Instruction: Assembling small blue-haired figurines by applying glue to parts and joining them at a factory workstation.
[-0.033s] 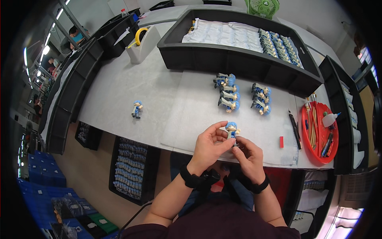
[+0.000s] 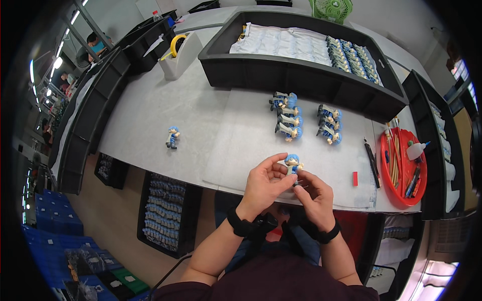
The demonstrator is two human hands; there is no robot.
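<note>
Figurine (image 2: 291, 162), blue-haired, sits just above the worktop's (image 2: 201, 120) near edge, clamped between my left hand (image 2: 265, 181) and my right hand (image 2: 314, 193). I judge it best to steady the body with the left while the right fingertips work below it.

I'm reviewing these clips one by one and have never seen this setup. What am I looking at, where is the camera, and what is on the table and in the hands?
There is no machine here: a person works with bare hands. The single picture comes from a fisheye camera on the person's head, looking down, so straight edges bend.

The left hand and right hand together hold one small blue-haired figurine.

On the grey table lie two rows of similar figurines, and one lone figurine stands apart to the left. There is also a red tray of brushes and tools, a tape dispenser, and a long black bin holding more figurines.
</note>
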